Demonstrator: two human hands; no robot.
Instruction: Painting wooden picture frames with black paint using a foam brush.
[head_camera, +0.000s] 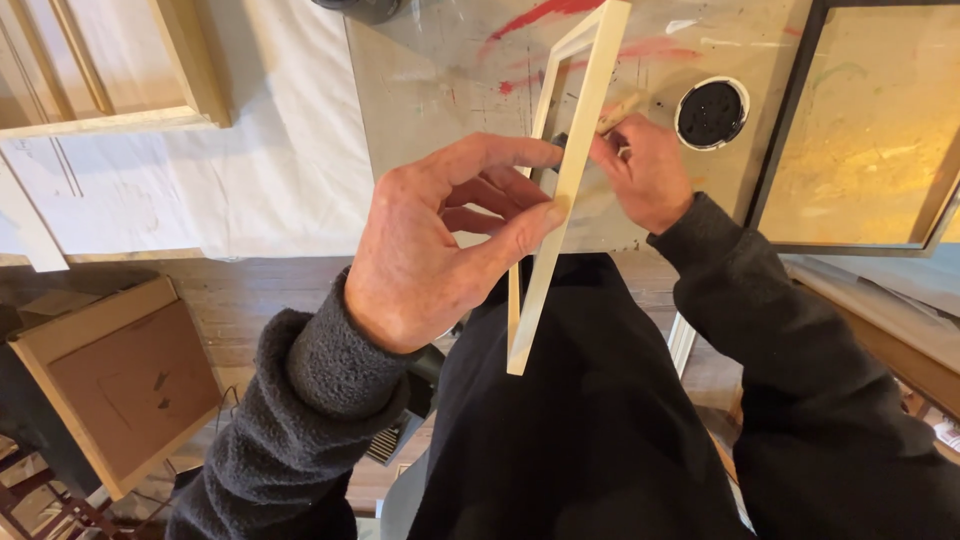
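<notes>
Your left hand pinches the pale wooden frame; right hand grips a brush behind it, round tin just right.

Round tin beside right hand

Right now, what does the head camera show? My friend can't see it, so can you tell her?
A person's left hand grips a pale wooden frame on edge over a paint-stained table, while the right hand works a wooden-handled tool against it. A round black lid lies nearby.
</notes>
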